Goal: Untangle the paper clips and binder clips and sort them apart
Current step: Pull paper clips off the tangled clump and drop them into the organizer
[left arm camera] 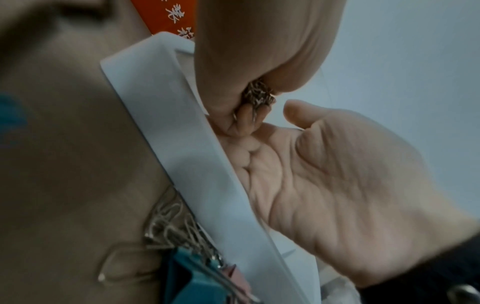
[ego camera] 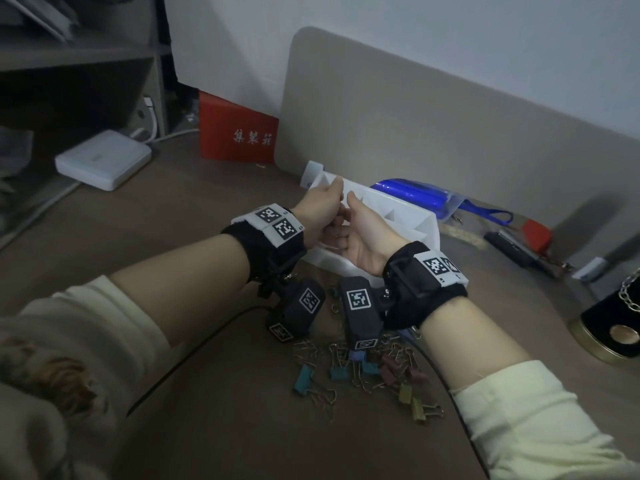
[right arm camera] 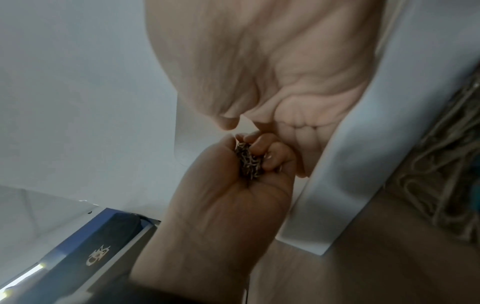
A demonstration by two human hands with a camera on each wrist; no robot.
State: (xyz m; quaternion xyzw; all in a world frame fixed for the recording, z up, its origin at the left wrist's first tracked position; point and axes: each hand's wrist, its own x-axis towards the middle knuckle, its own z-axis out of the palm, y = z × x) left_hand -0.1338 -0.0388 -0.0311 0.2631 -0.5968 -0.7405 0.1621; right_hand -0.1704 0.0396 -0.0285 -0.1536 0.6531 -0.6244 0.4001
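Note:
My left hand [ego camera: 322, 209] grips a tight bunch of metal paper clips [right arm camera: 248, 160] in its curled fingers, above the white divided tray [ego camera: 426, 223]. In the left wrist view the bunch [left arm camera: 257, 94] sticks out below that fist [left arm camera: 259, 51]. My right hand [ego camera: 360, 237] faces it palm up. Its bent fingers touch the bunch, while its thumb [left arm camera: 298, 111] stands apart from it. On the table in front of the tray lies a mixed pile [ego camera: 374, 368] of coloured binder clips and paper clips, partly hidden by the wrist cameras.
A beige divider panel [ego camera: 415, 116] stands behind the tray. A blue pouch [ego camera: 415, 195] and a black stick [ego camera: 512, 247] lie to the right, with a round black tin [ego camera: 613, 323] at the right edge. A red box [ego camera: 239, 129] and a white device [ego camera: 104, 159] sit far left.

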